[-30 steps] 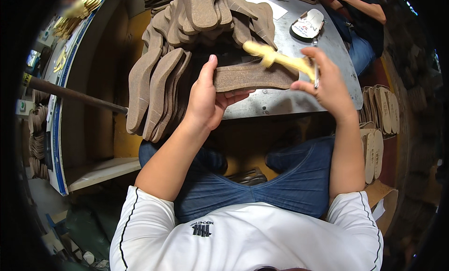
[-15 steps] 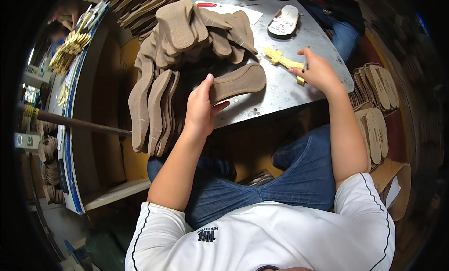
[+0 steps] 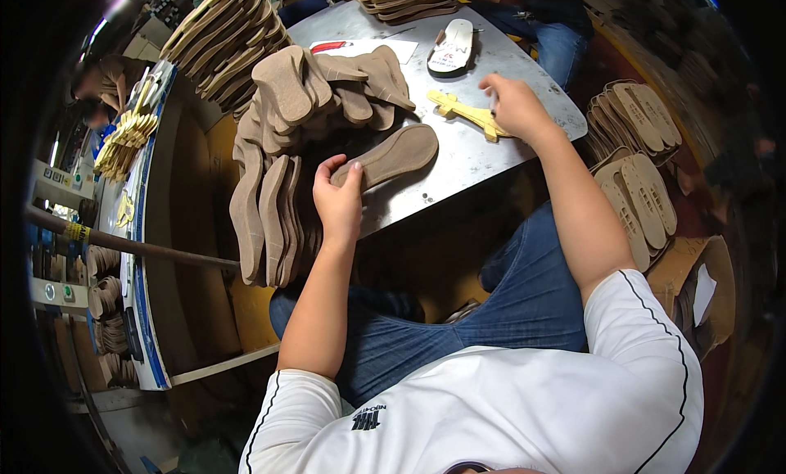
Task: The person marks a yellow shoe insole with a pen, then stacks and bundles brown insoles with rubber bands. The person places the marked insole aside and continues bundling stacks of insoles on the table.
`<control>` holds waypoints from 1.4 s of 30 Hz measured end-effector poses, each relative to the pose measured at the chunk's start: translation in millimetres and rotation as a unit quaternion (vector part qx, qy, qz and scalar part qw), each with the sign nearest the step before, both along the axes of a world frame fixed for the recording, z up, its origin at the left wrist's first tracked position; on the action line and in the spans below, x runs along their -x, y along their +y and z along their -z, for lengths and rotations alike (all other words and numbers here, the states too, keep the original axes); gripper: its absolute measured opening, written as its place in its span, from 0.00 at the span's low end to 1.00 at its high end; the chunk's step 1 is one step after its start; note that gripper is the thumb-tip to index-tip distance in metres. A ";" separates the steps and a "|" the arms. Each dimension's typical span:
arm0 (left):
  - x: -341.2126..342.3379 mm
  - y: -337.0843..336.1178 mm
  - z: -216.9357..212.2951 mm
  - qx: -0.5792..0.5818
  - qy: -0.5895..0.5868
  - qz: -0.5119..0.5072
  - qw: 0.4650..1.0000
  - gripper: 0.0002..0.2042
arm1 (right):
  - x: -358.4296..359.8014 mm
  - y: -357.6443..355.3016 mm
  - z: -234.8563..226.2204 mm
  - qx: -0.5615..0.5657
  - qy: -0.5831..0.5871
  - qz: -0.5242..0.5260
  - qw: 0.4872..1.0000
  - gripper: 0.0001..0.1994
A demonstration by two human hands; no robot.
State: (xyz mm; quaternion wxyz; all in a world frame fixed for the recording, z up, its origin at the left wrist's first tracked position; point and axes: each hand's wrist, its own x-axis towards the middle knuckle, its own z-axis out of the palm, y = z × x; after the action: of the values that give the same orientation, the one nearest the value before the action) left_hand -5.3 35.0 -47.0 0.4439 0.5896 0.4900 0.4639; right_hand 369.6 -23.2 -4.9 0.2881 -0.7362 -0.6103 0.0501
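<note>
Grey table (image 3: 483, 164) is spreading before 2 hands. Left hand (image 3: 338, 202) is pinching 1 sole (image 3: 401, 155) by its near end; right hand (image 3: 517, 108), half-curled, is hanging at yellow template (image 3: 465, 112), its hold I cannot tell.

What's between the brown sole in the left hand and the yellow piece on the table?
In the head view, only bare metal tabletop shows between the brown sole and the yellow piece.
</note>
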 end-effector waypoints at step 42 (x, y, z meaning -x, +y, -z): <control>-0.1 -36.1 36.1 -0.245 0.429 0.058 0.868 0.40 | 81.9 -40.8 26.8 0.201 -0.084 -0.011 0.976 0.35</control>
State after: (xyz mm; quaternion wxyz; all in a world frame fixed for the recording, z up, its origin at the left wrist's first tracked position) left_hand -5.2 -1.1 -83.2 0.0573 0.8474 0.4682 0.2436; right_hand 287.7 -63.9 -31.8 0.0812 -0.7736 -0.6183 0.1127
